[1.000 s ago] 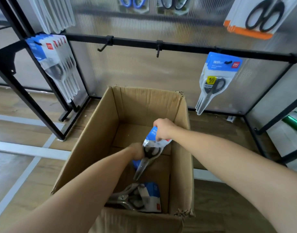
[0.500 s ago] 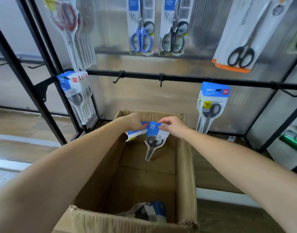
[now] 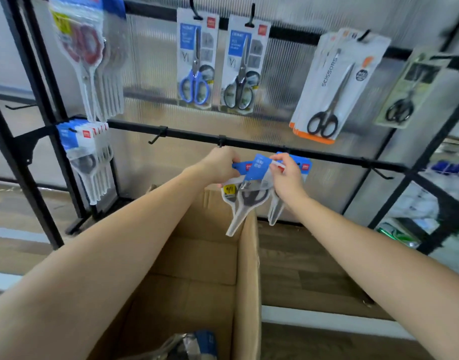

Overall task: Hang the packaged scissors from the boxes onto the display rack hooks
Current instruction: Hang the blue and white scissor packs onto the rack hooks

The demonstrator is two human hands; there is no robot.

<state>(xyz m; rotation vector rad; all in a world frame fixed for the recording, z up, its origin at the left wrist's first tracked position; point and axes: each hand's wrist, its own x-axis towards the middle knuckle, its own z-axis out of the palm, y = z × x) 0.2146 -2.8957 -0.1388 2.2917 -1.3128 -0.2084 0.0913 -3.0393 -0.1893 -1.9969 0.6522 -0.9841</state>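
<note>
Blue-topped scissors packs [image 3: 245, 189] are pinched between both hands, left hand [image 3: 220, 166] and right hand [image 3: 285, 178], above the cardboard box [image 3: 246, 268].

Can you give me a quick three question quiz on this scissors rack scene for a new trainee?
1. True or false: the left hand and the right hand both grip blue-topped scissor packs above the cardboard box.
2. The empty hook nearest the full hook of blue-topped packs sits on: A the upper bar, B the lower bar, C the floor.
3. Fill in: the white pack printed SCISSORS has an ______ bottom edge.

Key: 1 true; 2 B; 3 orange.
</note>
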